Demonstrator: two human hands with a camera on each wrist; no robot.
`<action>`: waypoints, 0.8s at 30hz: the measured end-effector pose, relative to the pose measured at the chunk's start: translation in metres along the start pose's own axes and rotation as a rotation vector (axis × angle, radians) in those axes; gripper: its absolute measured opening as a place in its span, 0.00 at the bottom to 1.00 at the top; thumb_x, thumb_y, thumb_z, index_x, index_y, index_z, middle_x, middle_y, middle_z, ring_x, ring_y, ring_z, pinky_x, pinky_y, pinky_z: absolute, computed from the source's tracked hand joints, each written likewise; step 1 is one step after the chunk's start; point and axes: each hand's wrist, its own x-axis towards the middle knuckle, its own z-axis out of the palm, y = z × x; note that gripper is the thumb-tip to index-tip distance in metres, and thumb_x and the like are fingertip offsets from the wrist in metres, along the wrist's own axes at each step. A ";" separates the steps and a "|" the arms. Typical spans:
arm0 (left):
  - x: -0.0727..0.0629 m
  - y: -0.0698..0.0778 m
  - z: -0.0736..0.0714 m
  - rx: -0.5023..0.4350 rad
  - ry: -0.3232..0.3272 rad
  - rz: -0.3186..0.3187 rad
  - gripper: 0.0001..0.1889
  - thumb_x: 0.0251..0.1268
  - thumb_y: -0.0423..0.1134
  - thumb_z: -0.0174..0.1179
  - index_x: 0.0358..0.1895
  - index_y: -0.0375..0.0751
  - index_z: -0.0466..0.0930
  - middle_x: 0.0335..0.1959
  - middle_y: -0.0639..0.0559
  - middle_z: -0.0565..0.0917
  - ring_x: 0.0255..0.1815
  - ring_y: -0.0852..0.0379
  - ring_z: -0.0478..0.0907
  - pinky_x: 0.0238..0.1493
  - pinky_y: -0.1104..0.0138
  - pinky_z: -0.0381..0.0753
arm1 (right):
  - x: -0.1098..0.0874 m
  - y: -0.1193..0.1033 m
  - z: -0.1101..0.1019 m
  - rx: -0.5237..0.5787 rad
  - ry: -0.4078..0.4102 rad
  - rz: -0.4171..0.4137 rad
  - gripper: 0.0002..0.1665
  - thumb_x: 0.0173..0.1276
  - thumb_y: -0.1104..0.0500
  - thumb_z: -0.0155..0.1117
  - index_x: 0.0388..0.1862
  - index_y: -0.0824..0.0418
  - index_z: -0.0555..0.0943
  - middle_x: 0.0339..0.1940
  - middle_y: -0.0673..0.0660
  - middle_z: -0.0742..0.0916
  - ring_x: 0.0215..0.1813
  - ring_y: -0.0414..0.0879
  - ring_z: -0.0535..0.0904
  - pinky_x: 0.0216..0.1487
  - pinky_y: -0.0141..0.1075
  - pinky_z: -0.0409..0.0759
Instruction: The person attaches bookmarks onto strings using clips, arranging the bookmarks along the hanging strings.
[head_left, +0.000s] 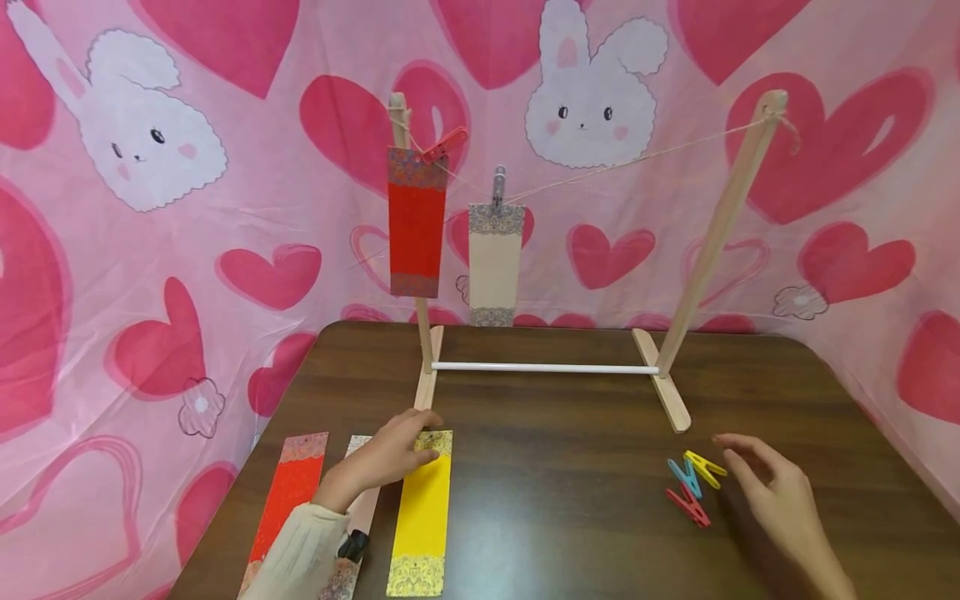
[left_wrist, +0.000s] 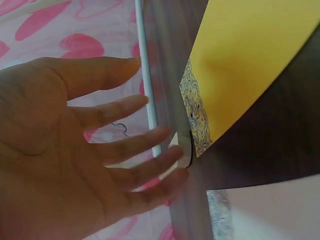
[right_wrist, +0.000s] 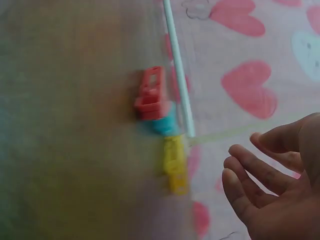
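My left hand [head_left: 386, 454] hovers over the top end of a yellow paper strip [head_left: 422, 525], which has patterned ends. In the left wrist view its fingers are spread and hold nothing. A pale pink strip [head_left: 365, 510] lies partly under the left forearm, and a red strip [head_left: 291, 483] lies farther left. My right hand [head_left: 776, 496] is just right of three clothespins, its fingers slightly bent with nothing between them. The yellow clothespin [head_left: 705, 469] is nearest to it; the blue clothespin [head_left: 684, 478] and red clothespin [head_left: 688, 507] lie against one another beside it.
A wooden stand [head_left: 723, 233] with a white crossbar [head_left: 543, 367] and a sagging string [head_left: 637, 158] stands at the back. From the string hang a red strip [head_left: 417, 229] under a red clothespin [head_left: 447, 144] and a cream strip [head_left: 495, 262] under a grey clothespin [head_left: 498, 187].
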 end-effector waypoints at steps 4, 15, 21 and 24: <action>0.006 0.002 0.010 0.118 0.023 -0.034 0.22 0.61 0.37 0.70 0.58 0.38 0.78 0.54 0.42 0.78 0.53 0.41 0.74 0.56 0.45 0.76 | -0.012 0.020 0.000 0.096 -0.033 0.106 0.15 0.75 0.60 0.59 0.55 0.65 0.81 0.48 0.41 0.88 0.49 0.23 0.78 0.44 0.15 0.72; 0.005 -0.002 0.008 0.258 0.049 -0.155 0.35 0.51 0.44 0.77 0.63 0.41 0.75 0.55 0.37 0.74 0.53 0.38 0.71 0.56 0.38 0.71 | -0.014 0.038 0.007 0.274 -0.098 0.215 0.21 0.71 0.62 0.65 0.58 0.72 0.78 0.48 0.42 0.87 0.48 0.29 0.80 0.44 0.19 0.77; 0.007 -0.003 0.004 0.223 -0.021 -0.200 0.41 0.47 0.44 0.79 0.67 0.44 0.72 0.57 0.37 0.73 0.57 0.36 0.68 0.60 0.37 0.68 | -0.013 0.040 0.008 0.263 -0.139 0.202 0.21 0.71 0.62 0.65 0.58 0.71 0.78 0.48 0.39 0.85 0.46 0.29 0.80 0.43 0.20 0.78; 0.008 -0.005 0.003 0.198 -0.063 -0.214 0.40 0.45 0.43 0.80 0.65 0.45 0.73 0.52 0.40 0.76 0.53 0.39 0.71 0.57 0.41 0.73 | -0.014 0.042 0.009 0.238 -0.150 0.202 0.20 0.71 0.61 0.65 0.58 0.71 0.78 0.47 0.37 0.84 0.46 0.28 0.80 0.42 0.20 0.78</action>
